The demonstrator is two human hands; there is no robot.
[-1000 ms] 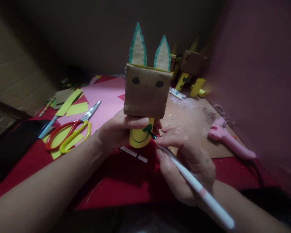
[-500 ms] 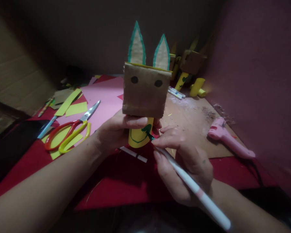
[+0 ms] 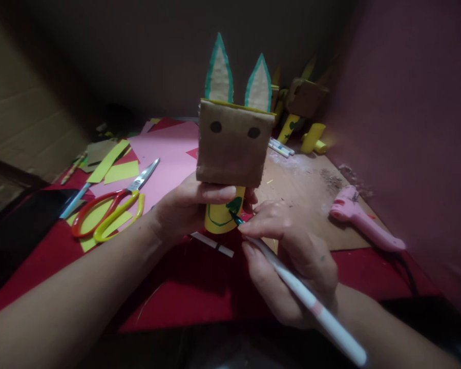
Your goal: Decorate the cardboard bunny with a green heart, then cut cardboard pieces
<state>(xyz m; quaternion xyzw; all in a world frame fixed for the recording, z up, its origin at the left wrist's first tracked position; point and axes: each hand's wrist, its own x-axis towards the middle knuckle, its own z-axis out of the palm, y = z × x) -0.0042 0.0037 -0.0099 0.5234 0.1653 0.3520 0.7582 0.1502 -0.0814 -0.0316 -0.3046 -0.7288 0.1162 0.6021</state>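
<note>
The left hand (image 3: 182, 205) holds the figure (image 3: 230, 151) upright near the middle of the view, its grip pinching the yellow tube (image 3: 215, 220) just under the cardboard head, thumb across the front and fingertips showing at the far side. Two dark round spots mark the head, and two pointed ears (image 3: 219, 77) edged in teal rise from its top. On the tube are a curved green line and a green patch (image 3: 235, 204).

The right hand (image 3: 292, 264) has its grip pinched on a white marker (image 3: 301, 289), which slants up to the left, its green tip at the patch's lower edge. A white strip (image 3: 211, 244) with a dark band lies below the tube on the red surface (image 3: 200, 300).

To the left, scissors (image 3: 117, 212) lie across yellow and pink paper (image 3: 169, 148), blades pointing away. To the right, a pink glue gun (image 3: 367, 220) rests partly on a cardboard sheet (image 3: 303, 195), with pens (image 3: 280, 147) farther back. Behind them, in poor light, stands what looks like a second figure (image 3: 306, 97).
</note>
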